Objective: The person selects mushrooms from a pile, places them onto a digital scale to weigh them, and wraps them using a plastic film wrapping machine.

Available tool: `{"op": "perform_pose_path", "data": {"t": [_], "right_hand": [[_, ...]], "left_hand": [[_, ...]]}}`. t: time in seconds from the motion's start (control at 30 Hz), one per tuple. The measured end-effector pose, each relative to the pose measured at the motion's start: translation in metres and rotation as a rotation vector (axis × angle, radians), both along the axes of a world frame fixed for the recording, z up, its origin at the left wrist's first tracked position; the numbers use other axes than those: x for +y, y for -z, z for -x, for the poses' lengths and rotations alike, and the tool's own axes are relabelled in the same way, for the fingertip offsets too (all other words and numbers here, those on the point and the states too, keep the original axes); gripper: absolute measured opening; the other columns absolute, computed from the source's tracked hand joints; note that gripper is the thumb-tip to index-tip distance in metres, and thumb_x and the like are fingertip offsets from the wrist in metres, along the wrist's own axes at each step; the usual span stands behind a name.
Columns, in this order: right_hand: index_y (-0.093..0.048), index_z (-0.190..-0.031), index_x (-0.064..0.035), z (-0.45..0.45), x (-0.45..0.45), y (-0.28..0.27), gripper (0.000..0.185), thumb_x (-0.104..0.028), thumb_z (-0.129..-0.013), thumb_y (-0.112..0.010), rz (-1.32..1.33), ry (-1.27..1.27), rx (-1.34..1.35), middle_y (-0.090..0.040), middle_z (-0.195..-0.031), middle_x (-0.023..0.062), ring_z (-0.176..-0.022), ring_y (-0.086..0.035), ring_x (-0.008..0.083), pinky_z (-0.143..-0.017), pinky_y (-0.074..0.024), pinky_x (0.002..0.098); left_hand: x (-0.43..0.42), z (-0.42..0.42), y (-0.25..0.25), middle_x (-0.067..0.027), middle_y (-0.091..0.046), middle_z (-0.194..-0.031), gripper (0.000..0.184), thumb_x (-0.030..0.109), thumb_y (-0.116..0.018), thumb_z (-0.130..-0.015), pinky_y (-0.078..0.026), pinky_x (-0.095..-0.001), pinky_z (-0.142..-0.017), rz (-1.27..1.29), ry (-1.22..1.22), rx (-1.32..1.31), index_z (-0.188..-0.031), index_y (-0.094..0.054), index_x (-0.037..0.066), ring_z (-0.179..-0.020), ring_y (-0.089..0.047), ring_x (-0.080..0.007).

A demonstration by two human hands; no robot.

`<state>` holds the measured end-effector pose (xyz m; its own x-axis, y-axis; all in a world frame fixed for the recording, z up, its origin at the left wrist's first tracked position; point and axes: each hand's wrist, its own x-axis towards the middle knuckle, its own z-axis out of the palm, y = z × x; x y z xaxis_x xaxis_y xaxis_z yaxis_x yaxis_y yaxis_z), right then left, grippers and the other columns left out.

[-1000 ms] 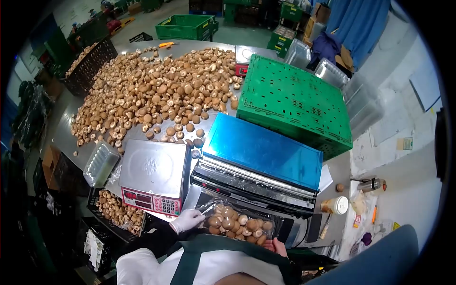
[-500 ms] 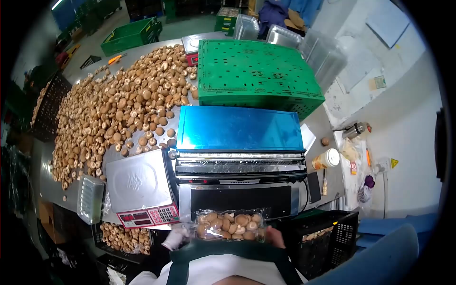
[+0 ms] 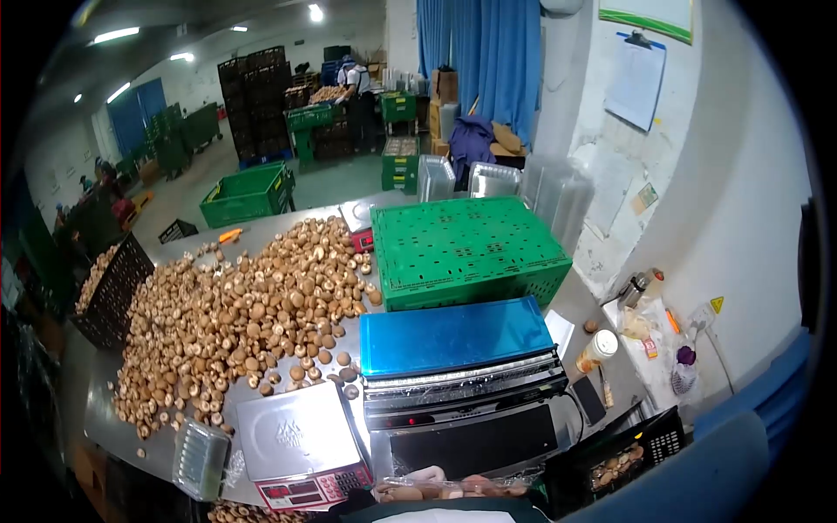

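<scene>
A film-wrapped pack of mushrooms point(image 3: 453, 492) shows at the bottom edge, against the front of the wrapping machine with the blue cover point(image 3: 453, 336) and black plate point(image 3: 475, 443). Pale pinkish shapes lie along the top of the pack; whether they are fingers or mushrooms is unclear. A dark sleeve point(image 3: 353, 502) reaches in left of the pack. Neither my left hand nor my right hand can be made out clearly. The digital scale point(image 3: 301, 436) stands left of the machine with its plate bare. Loose mushrooms point(image 3: 235, 322) cover the table behind.
An upturned green crate point(image 3: 471, 244) sits behind the machine. A clear tray stack point(image 3: 200, 459) lies left of the scale. At right are a cup point(image 3: 597, 350), a dark phone-like object point(image 3: 588, 399) and a black crate point(image 3: 623, 462). People point(image 3: 356, 87) stand far back.
The view has tilted up, bringing in the far room and moving the machine and pack lower. Earlier, both hands were at the pack's sides; now the pack is mostly cut off.
</scene>
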<state>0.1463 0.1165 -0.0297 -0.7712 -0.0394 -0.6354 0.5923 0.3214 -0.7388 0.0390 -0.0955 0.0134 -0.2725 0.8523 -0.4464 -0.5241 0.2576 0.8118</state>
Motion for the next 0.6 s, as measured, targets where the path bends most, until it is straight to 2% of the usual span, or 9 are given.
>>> {"op": "perform_pose_path", "data": {"t": [0.17,0.2,0.27,0.3,0.33,0.4,0.47,0.53,0.6], "right_hand": [[-0.061,-0.114,-0.0032,0.010,0.012,-0.079,0.043,-0.037,-0.101,-0.037,-0.119,-0.315,0.173,-0.062,-0.107,0.0113,-0.100,-0.061,0.0206,-0.086,-0.0491,0.0325],[-0.061,-0.115,-0.0031,0.005,0.025,-0.101,0.044,-0.037,-0.101,-0.036,0.046,-0.236,0.140,-0.062,-0.108,0.0114,-0.101,-0.061,0.0207,-0.087,-0.0491,0.0326],[-0.049,-0.134,-0.0047,-0.016,0.052,-0.146,0.049,-0.037,-0.103,-0.027,0.826,0.305,-0.139,-0.054,-0.129,0.0135,-0.117,-0.053,0.0207,-0.099,-0.0427,0.0333],[-0.040,-0.140,-0.0054,-0.023,0.052,-0.165,0.053,-0.040,-0.103,-0.024,0.761,0.238,-0.145,-0.051,-0.135,0.0121,-0.119,-0.052,0.0221,-0.100,-0.0415,0.0331],[-0.042,-0.136,-0.0014,-0.016,0.054,-0.153,0.051,-0.038,-0.102,-0.029,0.401,-0.160,0.027,-0.056,-0.126,0.0154,-0.115,-0.055,0.0260,-0.095,-0.0438,0.0347],[-0.049,-0.127,-0.0059,-0.015,0.028,-0.191,0.045,-0.040,-0.100,-0.036,-0.004,-0.520,0.491,-0.059,-0.116,0.0194,-0.101,-0.061,0.0317,-0.081,-0.0492,0.0403],[-0.052,-0.120,-0.0115,-0.011,0.010,-0.191,0.036,-0.038,-0.098,-0.042,-0.313,-0.525,0.502,-0.060,-0.105,0.0199,-0.086,-0.062,0.0365,-0.067,-0.0498,0.0467],[-0.048,-0.127,-0.0096,-0.007,-0.004,-0.202,0.039,-0.035,-0.098,-0.043,-0.369,-0.499,0.592,-0.061,-0.105,0.0144,-0.087,-0.064,0.0344,-0.066,-0.0529,0.0421],[-0.047,-0.128,-0.0107,-0.015,-0.006,-0.204,0.039,-0.034,-0.097,-0.045,-0.394,-0.389,0.804,-0.061,-0.102,0.0131,-0.085,-0.063,0.0339,-0.066,-0.0532,0.0393]], "left_hand": [[0.001,0.007,-0.012,-0.0057,-0.061,-0.095,0.022,0.020,-0.050,-0.095,-0.046,-0.0276,-0.077,0.003,0.087,-0.005,-0.108,-0.058,0.003,-0.085,-0.057,-0.0161],[0.004,0.006,-0.017,-0.0056,-0.061,-0.095,0.023,0.020,-0.050,-0.095,-0.046,-0.0274,-0.078,0.010,0.104,-0.011,-0.108,-0.058,0.003,-0.086,-0.057,-0.0161],[0.010,0.006,-0.021,-0.0054,-0.061,-0.097,0.024,0.021,-0.050,-0.096,-0.046,-0.0271,-0.078,0.021,0.136,-0.005,-0.110,-0.057,0.003,-0.087,-0.057,-0.0160],[0.012,0.004,-0.023,-0.0054,-0.061,-0.097,0.025,0.022,-0.050,-0.096,-0.046,-0.0269,-0.078,0.028,0.155,-0.006,-0.111,-0.057,0.003,-0.087,-0.057,-0.0160],[0.014,0.005,-0.024,-0.0053,-0.061,-0.098,0.026,0.022,-0.050,-0.096,-0.046,-0.0268,-0.079,0.035,0.174,-0.002,-0.111,-0.057,0.003,-0.087,-0.057,-0.0159],[0.021,0.007,-0.026,-0.0051,-0.060,-0.099,0.027,0.023,-0.050,-0.096,-0.046,-0.0265,-0.079,0.063,0.234,0.007,-0.113,-0.056,0.003,-0.088,-0.057,-0.0159],[0.026,0.013,-0.026,-0.0050,-0.060,-0.100,0.029,0.024,-0.050,-0.096,-0.046,-0.0262,-0.080,0.096,0.290,0.033,-0.114,-0.056,0.003,-0.089,-0.057,-0.0158],[0.043,0.011,-0.028,-0.0049,-0.060,-0.102,0.030,0.025,-0.050,-0.097,-0.045,-0.0259,-0.080,0.124,0.366,0.042,-0.116,-0.055,0.003,-0.090,-0.056,-0.0157],[0.061,0.008,-0.029,-0.0047,-0.060,-0.103,0.032,0.027,-0.050,-0.097,-0.045,-0.0256,-0.081,0.159,0.433,0.066,-0.118,-0.054,0.003,-0.091,-0.056,-0.0156]]}}
